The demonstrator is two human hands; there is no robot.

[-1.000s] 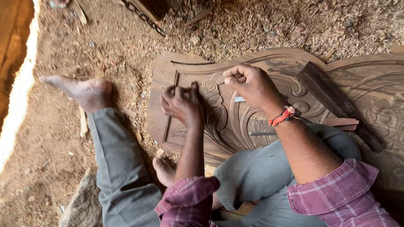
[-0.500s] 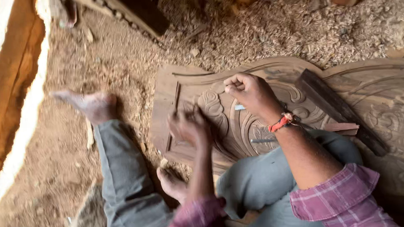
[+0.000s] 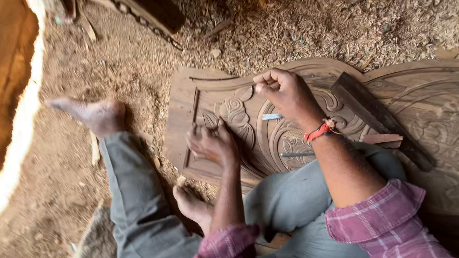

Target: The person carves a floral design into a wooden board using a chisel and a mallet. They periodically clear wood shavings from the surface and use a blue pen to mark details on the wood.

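Note:
A carved wooden panel with scrollwork lies on the sawdust floor in front of me. My right hand hovers over its upper middle as a closed fist, a red band on the wrist; nothing shows in it. My left hand sits blurred on the panel's left part with bent fingers, and I cannot tell if it holds anything. A small metal blade lies just below my right hand. A second thin metal tool lies near my right forearm.
A dark wooden block lies slanted across the panel to the right of my arm. My bare foot stretches left on the wood shavings. A dark carved piece lies at the top, and an orange wooden beam runs along the left.
My left hand has slid a little toward me on the panel and is now blurred. My right fist has stayed over the same spot. The view has shifted slightly.

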